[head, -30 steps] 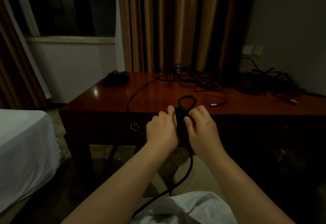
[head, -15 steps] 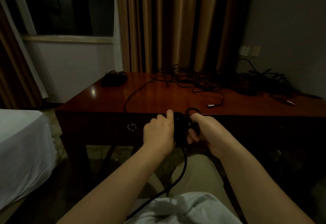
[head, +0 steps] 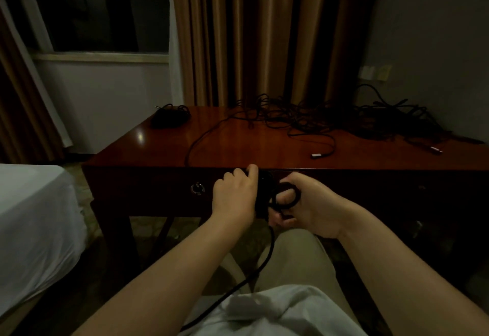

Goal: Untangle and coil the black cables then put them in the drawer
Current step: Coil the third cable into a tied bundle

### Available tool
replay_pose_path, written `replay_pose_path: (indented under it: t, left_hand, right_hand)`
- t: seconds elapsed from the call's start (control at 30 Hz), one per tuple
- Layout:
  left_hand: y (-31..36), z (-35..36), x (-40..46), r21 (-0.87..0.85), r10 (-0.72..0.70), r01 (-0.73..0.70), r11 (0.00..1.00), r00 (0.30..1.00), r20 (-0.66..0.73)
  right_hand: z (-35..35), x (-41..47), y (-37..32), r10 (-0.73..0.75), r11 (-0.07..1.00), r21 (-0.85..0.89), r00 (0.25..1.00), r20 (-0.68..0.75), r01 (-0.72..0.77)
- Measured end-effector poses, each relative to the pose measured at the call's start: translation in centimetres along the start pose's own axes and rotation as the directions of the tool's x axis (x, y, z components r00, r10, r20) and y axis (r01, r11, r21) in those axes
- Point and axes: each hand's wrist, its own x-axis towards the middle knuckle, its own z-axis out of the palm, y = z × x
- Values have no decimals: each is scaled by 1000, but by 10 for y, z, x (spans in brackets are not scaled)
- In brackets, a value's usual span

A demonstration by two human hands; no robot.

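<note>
Both my hands hold a small black cable coil in front of the desk's front edge. My left hand grips the coil's left side, fingers curled round it. My right hand holds a loop of the cable wrapped round its fingers. A loose tail of the cable hangs down toward my lap. A big tangle of black cables lies at the back right of the wooden desk. The drawer front with a ring pull is closed.
A finished dark cable bundle sits at the desk's back left corner. A plug end lies on the desktop. A white bed stands at the left; curtains hang behind the desk.
My hands and the coil dropped from above the desktop to just in front of the desk's edge. The right hand turned, and a cable loop now lies round its fingers.
</note>
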Motion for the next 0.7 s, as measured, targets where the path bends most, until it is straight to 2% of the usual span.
replay_pose_path:
  t: [0.1, 0.23, 0.3, 0.33, 0.4, 0.47, 0.53, 0.6, 0.63, 0.7]
  left_hand:
    - [-8, 2, 3, 37, -19, 20, 999, 999, -31]
    - [-18, 5, 8, 105, -8, 19, 994, 995, -96]
    - [-22, 7, 11, 106, -20, 29, 994, 996, -83]
    - [-25, 7, 13, 93, -41, 46, 995, 997, -62]
    - [-37, 6, 17, 39, -98, 97, 995, 995, 7]
    - [-54, 8, 22, -43, -162, 166, 985, 984, 74]
    - [-69, 12, 25, -116, -206, 225, 967, 966, 157]
    - [-77, 12, 24, -175, -248, 292, 940, 940, 236]
    - [-78, 11, 24, -200, -273, 324, 924, 930, 245]
    - [-78, 6, 24, -262, -308, 357, 897, 928, 210]
  right_hand:
    - [12, -2, -1, -31, 984, -175, 999, 38, 38]
    - [30, -3, -6, -51, 972, -230, 999, 18, 54]
    - [39, -11, -10, -94, 917, -389, 996, 11, 91]
    - [42, -15, -10, -151, 857, -499, 988, -3, 129]
    - [47, -21, -10, -279, 672, -715, 960, -2, 194]
    - [48, -26, -11, -305, 428, -881, 950, 67, 200]
    - [52, -30, -9, -229, 109, -965, 950, 211, 240]
    - [55, -29, 0, -111, -168, -939, 940, 322, 302]
    - [58, -25, 9, -24, -267, -920, 953, 303, 286]
    - [55, -10, 30, 103, -411, -898, 987, 125, 157]
